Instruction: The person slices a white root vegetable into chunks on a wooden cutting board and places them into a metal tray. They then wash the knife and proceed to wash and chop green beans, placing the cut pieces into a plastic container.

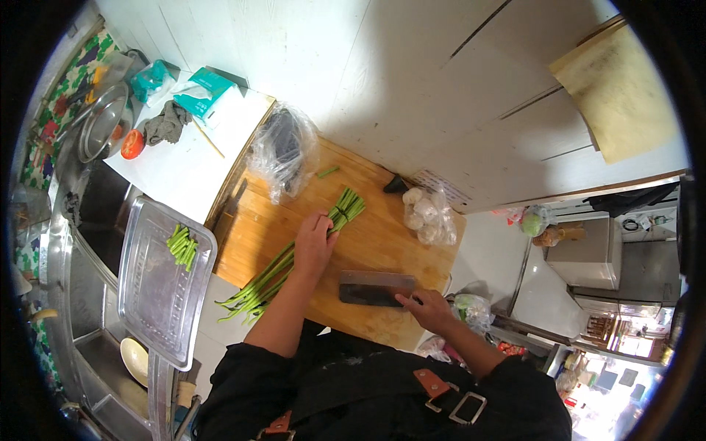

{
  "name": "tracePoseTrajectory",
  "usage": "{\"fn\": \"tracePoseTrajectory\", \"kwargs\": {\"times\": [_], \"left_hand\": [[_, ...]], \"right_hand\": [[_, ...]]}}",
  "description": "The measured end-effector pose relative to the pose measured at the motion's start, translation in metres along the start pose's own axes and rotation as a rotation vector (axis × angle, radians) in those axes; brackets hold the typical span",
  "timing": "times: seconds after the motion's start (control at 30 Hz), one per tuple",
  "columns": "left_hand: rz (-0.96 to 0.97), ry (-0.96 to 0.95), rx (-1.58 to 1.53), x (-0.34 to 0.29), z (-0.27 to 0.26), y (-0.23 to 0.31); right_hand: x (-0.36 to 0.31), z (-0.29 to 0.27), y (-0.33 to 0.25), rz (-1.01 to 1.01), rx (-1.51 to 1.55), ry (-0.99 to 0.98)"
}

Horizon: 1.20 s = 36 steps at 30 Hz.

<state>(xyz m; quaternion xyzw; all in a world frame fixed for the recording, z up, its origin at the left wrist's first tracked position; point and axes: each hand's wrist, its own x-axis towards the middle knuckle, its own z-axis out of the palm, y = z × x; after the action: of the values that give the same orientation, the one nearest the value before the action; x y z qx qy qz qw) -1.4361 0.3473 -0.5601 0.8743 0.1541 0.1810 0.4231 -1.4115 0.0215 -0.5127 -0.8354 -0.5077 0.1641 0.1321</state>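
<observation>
My left hand (315, 241) is closed around a bundle of long green stalks (273, 278), which look like garlic scapes. The bundle lies slantwise on a wooden cutting board (379, 246). Near its far end (351, 206) a tie holds the stalks together, while their thin tips fan out past the board's near left edge. My right hand (430, 312) grips a cleaver (377, 288), whose broad dark blade lies nearly flat over the board, apart from the stalks. A metal tray (158, 294) to the left bears short cut green pieces (182, 248).
Clear plastic bags (283, 151) sit at the board's far left, and a bag of white bulbs (429, 214) at its right. A halved tomato (132, 145), a grey cloth (168, 123) and a tissue pack (208, 92) lie on the white counter. A sink (110, 198) is at left; a wall stands behind.
</observation>
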Motion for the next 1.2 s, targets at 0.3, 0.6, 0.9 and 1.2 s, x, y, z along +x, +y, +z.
{"fn": "tracePoseTrajectory", "kwargs": {"times": [0.3, 0.6, 0.9, 1.2], "left_hand": [[-0.040, -0.012, 0.014, 0.001, -0.002, 0.003], [-0.004, 0.039, 0.011, -0.004, -0.001, -0.006], [-0.049, 0.017, -0.057, -0.004, 0.007, -0.005], [0.087, 0.081, -0.009, 0.000, 0.002, -0.006]], "right_hand": [[0.231, -0.021, 0.009, -0.166, -0.354, 0.254], [0.317, -0.012, 0.008, -0.312, -0.465, -0.057], [0.308, -0.019, 0.008, -0.574, -0.449, 0.025], [0.305, -0.023, 0.023, -0.434, -0.273, -0.118]]}}
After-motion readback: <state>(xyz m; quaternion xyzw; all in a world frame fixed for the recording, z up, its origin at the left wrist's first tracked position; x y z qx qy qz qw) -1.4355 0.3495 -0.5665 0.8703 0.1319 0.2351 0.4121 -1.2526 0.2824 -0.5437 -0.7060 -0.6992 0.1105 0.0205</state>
